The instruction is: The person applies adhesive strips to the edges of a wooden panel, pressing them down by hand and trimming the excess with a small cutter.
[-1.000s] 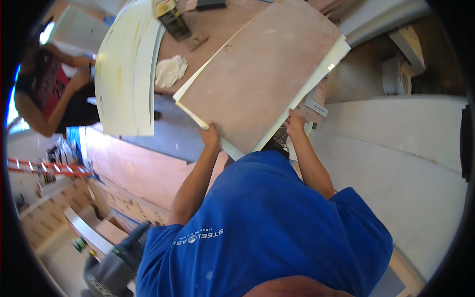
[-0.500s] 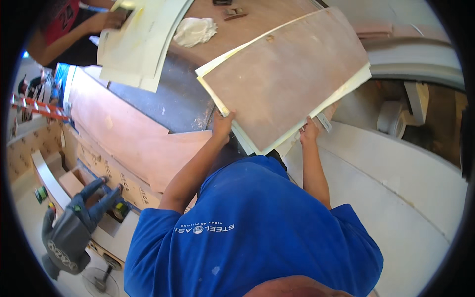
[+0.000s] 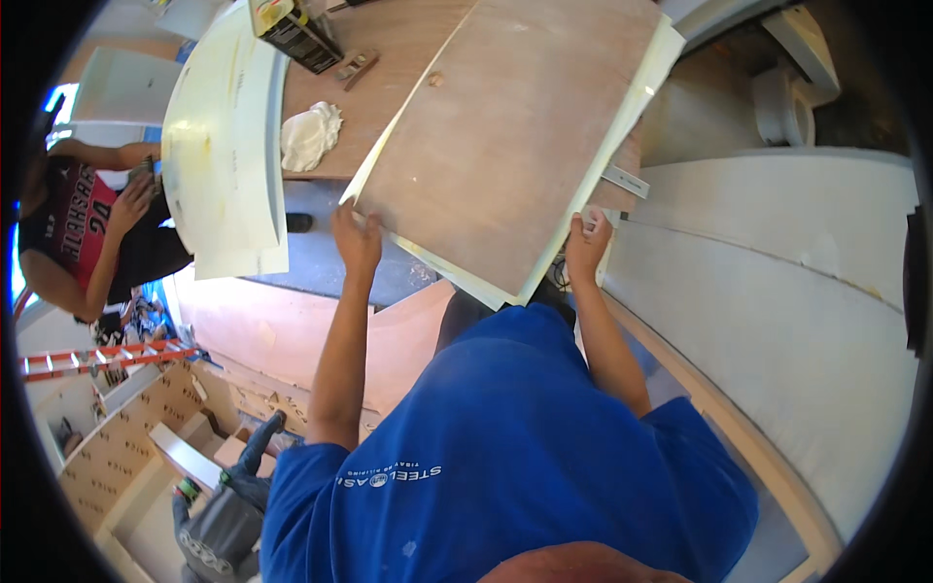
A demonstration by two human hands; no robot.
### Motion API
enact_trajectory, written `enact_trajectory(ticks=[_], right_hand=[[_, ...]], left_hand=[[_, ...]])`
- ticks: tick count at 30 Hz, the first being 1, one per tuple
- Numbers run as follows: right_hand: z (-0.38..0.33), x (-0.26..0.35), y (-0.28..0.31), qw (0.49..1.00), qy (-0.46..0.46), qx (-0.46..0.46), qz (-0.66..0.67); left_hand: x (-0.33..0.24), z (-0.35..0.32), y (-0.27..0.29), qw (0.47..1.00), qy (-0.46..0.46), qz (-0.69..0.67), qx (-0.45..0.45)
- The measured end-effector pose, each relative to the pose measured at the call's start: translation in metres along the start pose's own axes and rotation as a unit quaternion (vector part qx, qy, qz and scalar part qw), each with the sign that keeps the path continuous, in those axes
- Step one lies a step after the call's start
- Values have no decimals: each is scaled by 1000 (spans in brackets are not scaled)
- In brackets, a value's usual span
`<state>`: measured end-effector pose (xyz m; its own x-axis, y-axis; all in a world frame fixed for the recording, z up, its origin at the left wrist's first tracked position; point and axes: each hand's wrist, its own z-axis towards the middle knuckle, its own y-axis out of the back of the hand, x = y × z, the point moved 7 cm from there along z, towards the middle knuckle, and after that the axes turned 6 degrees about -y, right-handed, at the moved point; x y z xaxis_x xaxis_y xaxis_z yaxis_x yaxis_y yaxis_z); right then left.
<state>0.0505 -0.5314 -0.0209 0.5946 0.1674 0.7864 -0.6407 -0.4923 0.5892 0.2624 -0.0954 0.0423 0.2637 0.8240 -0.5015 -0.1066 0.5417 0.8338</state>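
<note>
A brown thin wooden sheet lies over pale yellowish-white sheets, which stick out along its edges. The stack rests on a brown worktable and its near corner points at my blue shirt. At the stack's left corner, my left hand grips the edge with its thumb and fingers. My right hand is bent around the right edge, fingers curled; part of its grip is hidden. Just beyond that hand, a narrow metal strip juts out from under the stack.
On the worktable are a crumpled white cloth, a rectangular can and a small wooden block tool. To the left, a co-worker stands beside curved pale sheets. Another person bends near a wooden frame. A long white panel lies right.
The sheet stack has shifted farther away and turned, with both hands still at its edges. My left hand has moved left. The view has turned, bringing the can and co-worker more into sight.
</note>
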Motion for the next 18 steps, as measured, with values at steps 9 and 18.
enact_trajectory(ticks=[9, 18], right_hand=[[12, 20, -11, 999, 36, -22, -8], [-4, 53, 13, 989, 119, -48, -72]], left_hand=[[-8, 69, -44, 989, 8, 109, 101], [-34, 60, -53, 989, -81, 106, 64]])
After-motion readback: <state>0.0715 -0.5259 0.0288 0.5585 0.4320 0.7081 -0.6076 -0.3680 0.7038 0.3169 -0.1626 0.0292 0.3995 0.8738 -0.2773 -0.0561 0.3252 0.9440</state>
